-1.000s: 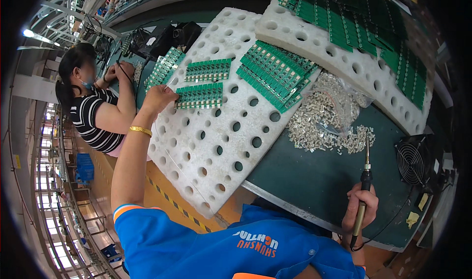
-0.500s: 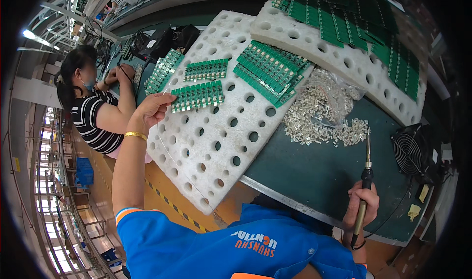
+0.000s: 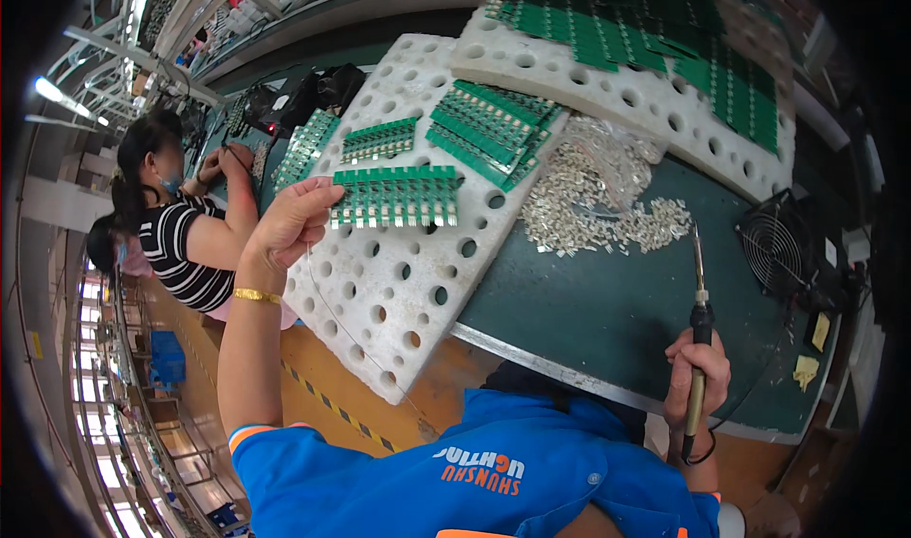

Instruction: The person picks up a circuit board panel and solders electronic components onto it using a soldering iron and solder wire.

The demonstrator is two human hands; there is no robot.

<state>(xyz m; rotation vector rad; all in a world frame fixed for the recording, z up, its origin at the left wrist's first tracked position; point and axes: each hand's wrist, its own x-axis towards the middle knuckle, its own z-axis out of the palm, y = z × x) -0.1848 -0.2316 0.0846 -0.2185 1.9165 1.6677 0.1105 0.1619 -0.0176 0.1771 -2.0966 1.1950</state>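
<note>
My left hand (image 3: 296, 217) pinches the left end of a green circuit board strip (image 3: 394, 196) lined with small metal parts. The strip is held over a white foam board (image 3: 375, 272) full of round holes. A thin wire (image 3: 327, 303), apparently solder, trails down from the same hand. Wrapped around the handle of a soldering iron (image 3: 701, 324) is my right hand (image 3: 697, 379). The iron's metal tip points away from me, just right of a heap of small silvery parts (image 3: 579, 211). Another strip (image 3: 380, 139) lies beyond the held one, and a stack of strips (image 3: 493, 135) sits to its right.
More green boards (image 3: 731, 102) cover a second foam slab (image 3: 626, 97) at the far right. A round black fan (image 3: 773, 244) stands on the dark green table (image 3: 569, 324) at right. To the left, another person (image 3: 185, 234) works at the bench beside further strips (image 3: 304, 149).
My left hand has lifted the strip off the foam and tilted it, so it shows larger. My right hand keeps its grip on the iron. The whole view has shifted slightly.
</note>
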